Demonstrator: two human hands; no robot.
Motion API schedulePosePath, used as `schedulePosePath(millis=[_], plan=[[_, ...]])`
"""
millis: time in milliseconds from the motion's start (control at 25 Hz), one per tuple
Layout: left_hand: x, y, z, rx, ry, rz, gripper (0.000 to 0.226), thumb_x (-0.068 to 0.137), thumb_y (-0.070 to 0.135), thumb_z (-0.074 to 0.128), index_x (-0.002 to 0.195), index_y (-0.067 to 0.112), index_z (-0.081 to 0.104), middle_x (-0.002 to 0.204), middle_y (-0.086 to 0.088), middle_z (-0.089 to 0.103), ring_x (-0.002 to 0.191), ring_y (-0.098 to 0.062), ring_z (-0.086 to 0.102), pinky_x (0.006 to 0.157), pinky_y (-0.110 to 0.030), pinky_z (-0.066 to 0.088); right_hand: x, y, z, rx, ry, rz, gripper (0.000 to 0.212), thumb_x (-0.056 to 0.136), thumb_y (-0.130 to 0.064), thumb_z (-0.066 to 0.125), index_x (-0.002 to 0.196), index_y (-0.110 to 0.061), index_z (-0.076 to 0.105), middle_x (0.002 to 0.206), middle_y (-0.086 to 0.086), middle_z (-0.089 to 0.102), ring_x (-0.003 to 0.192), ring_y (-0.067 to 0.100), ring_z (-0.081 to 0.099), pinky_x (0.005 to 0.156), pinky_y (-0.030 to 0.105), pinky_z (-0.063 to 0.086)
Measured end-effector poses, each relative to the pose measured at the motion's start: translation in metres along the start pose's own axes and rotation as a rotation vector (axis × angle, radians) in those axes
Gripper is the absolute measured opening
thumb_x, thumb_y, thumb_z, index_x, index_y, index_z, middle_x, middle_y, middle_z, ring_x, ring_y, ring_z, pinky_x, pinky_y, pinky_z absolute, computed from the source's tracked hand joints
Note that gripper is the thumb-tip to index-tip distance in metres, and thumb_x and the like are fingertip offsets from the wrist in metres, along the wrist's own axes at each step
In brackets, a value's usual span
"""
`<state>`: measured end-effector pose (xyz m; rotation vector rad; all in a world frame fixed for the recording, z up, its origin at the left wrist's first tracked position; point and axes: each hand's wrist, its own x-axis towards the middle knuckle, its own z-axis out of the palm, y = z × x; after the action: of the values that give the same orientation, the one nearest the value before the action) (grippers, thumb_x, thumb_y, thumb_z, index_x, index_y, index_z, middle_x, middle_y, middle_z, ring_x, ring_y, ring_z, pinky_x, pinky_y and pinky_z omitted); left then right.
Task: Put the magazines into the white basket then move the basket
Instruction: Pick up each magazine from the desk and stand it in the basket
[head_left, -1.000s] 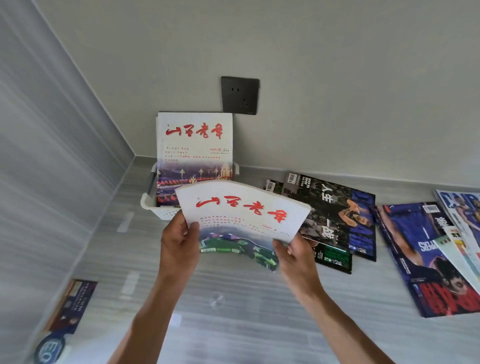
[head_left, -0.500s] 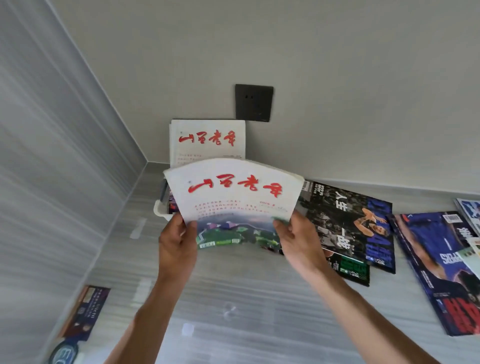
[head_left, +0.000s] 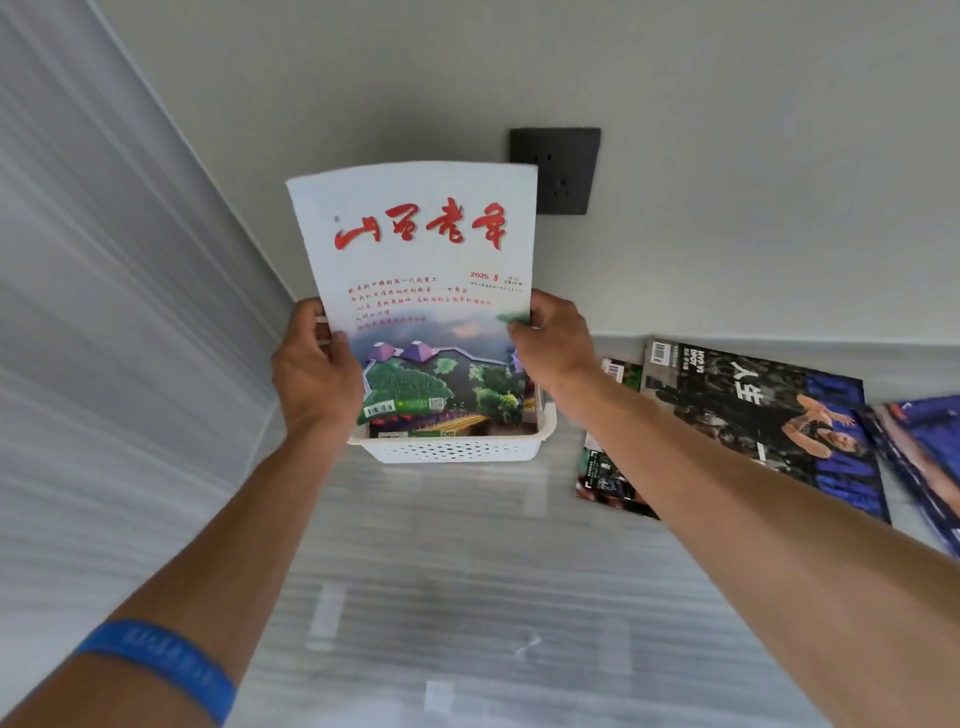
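A white magazine (head_left: 415, 260) with red brush lettering stands upright, its lower edge down inside the white perforated basket (head_left: 452, 449) near the back wall. My left hand (head_left: 314, 371) grips its left edge and my right hand (head_left: 553, 345) grips its right edge. The magazine that stood in the basket earlier is hidden behind this one. To the right, flat on the counter, lie a dark basketball magazine (head_left: 758, 410), a green-edged magazine (head_left: 605, 478) partly under it, and a blue magazine (head_left: 919, 447).
The basket sits in the corner between a striped side wall (head_left: 130, 312) and the back wall, under a dark wall socket (head_left: 558, 169). The grey counter (head_left: 467, 597) stretches toward me. My left wrist wears a blue band (head_left: 161, 662).
Both hands carried the white magazine forward and turned it upright, lowering its bottom edge into the basket. It now covers the magazine that stood there. The view moved closer to the corner.
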<state>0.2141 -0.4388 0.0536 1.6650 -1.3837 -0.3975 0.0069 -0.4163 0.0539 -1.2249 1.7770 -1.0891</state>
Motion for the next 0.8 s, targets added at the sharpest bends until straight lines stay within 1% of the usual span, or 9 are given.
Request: schedulePosePath(millis=[80,160,280,360,440,520,640,720,800], plan=[[0.002,-0.011,0.007,0.069,-0.056,-0.058,0.016,0.093,0.002,0.053,0.107,0.009,0.059,0.108,-0.008,0.07,0.088,-0.021,0.064,0.063,-0.019,0.045,0.008,0.005,0.003,-0.054,-0.016,0.067,0.04,0.087,0.002,0.048,0.114,-0.019,0.069,0.108,0.004,0.074,0.055,0.018,0.065,0.06,0.037,0.061],[0.004,-0.021,0.014,0.11,-0.131,-0.126,0.014,0.092,0.005,0.056,0.105,0.01,0.061,0.11,-0.009,0.071,0.093,-0.026,0.068,0.066,-0.024,0.046,0.015,0.013,0.004,-0.139,-0.037,0.131,0.041,0.084,0.004,0.048,0.111,-0.018,0.069,0.1,0.004,0.075,0.057,0.019,0.067,0.063,0.035,0.061],[0.014,-0.031,0.02,0.223,-0.216,-0.123,0.018,0.088,0.007,0.06,0.104,0.013,0.065,0.105,-0.007,0.073,0.085,-0.023,0.065,0.071,-0.029,0.046,0.024,0.024,0.003,-0.262,0.055,0.22,0.04,0.083,0.002,0.052,0.119,-0.016,0.061,0.109,0.008,0.071,0.085,0.022,0.065,0.077,0.034,0.056],[0.026,-0.033,0.024,0.233,-0.255,-0.139,0.028,0.087,0.007,0.059,0.113,0.016,0.062,0.115,-0.006,0.068,0.097,-0.024,0.063,0.079,-0.033,0.047,0.035,0.028,0.002,-0.224,0.075,0.24,0.054,0.084,-0.004,0.062,0.135,-0.015,0.047,0.128,0.007,0.062,0.103,0.023,0.061,0.082,0.032,0.05],[0.04,-0.033,0.03,0.122,-0.325,-0.234,0.049,0.086,0.002,0.057,0.132,0.017,0.051,0.132,-0.006,0.06,0.116,-0.025,0.057,0.09,-0.034,0.046,0.05,0.028,0.003,-0.04,-0.001,0.272,0.069,0.082,-0.005,0.07,0.143,-0.013,0.039,0.136,0.007,0.058,0.115,0.025,0.058,0.092,0.034,0.05],[0.049,-0.031,0.038,-0.075,-0.453,-0.39,0.065,0.086,-0.006,0.057,0.144,0.016,0.04,0.139,-0.004,0.057,0.12,-0.021,0.054,0.09,-0.028,0.042,0.058,0.03,0.008,0.1,-0.08,0.284,0.061,0.079,0.004,0.069,0.135,-0.01,0.049,0.13,0.009,0.063,0.109,0.024,0.062,0.085,0.029,0.052],[0.059,-0.037,0.048,-0.254,-0.543,-0.507,0.054,0.078,-0.013,0.064,0.126,0.012,0.06,0.125,-0.005,0.068,0.113,-0.021,0.062,0.089,-0.027,0.049,0.059,0.039,0.014,0.225,-0.067,0.283,0.047,0.079,0.009,0.065,0.122,-0.01,0.06,0.118,0.008,0.069,0.098,0.021,0.065,0.067,0.021,0.048],[0.062,-0.043,0.046,-0.287,-0.564,-0.527,0.049,0.076,-0.015,0.066,0.118,0.009,0.066,0.118,-0.006,0.072,0.112,-0.024,0.065,0.099,-0.035,0.049,0.056,0.044,0.016,0.288,-0.102,0.276,0.047,0.08,0.011,0.062,0.122,-0.009,0.06,0.118,0.007,0.07,0.1,0.02,0.066,0.067,0.021,0.047],[0.06,-0.048,0.041,-0.289,-0.603,-0.492,0.05,0.076,-0.015,0.066,0.12,0.008,0.065,0.116,-0.005,0.072,0.111,-0.023,0.066,0.102,-0.036,0.048,0.051,0.046,0.015,0.275,-0.144,0.25,0.045,0.081,0.012,0.06,0.121,-0.008,0.058,0.117,0.007,0.069,0.102,0.021,0.065,0.071,0.023,0.05]])
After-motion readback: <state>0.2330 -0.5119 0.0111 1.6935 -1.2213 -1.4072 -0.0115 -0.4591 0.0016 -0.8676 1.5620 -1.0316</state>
